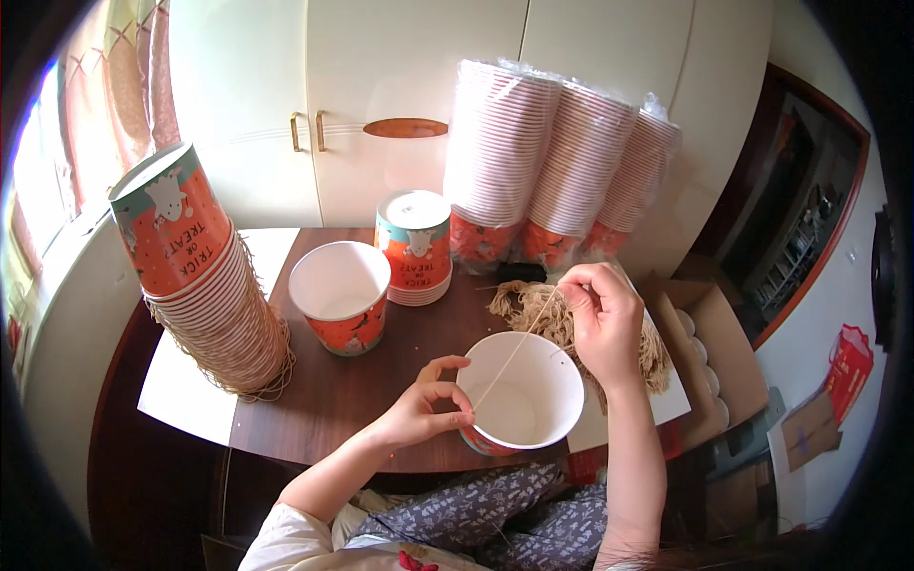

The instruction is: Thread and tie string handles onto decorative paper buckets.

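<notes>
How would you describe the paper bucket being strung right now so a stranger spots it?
On the dark wooden table, find its near edge. The orange paper bucket with white inside sits there between the left hand and right hand. Only it has tan string stretched across its mouth.

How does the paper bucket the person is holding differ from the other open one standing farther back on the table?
The held white-lined orange paper bucket sits at the table's near edge, gripped at its rim by the left hand, with a tan string stretched across its mouth to the right hand. The free orange paper bucket stands untouched farther back, with no string visible. Both are upright, open and empty.
</notes>
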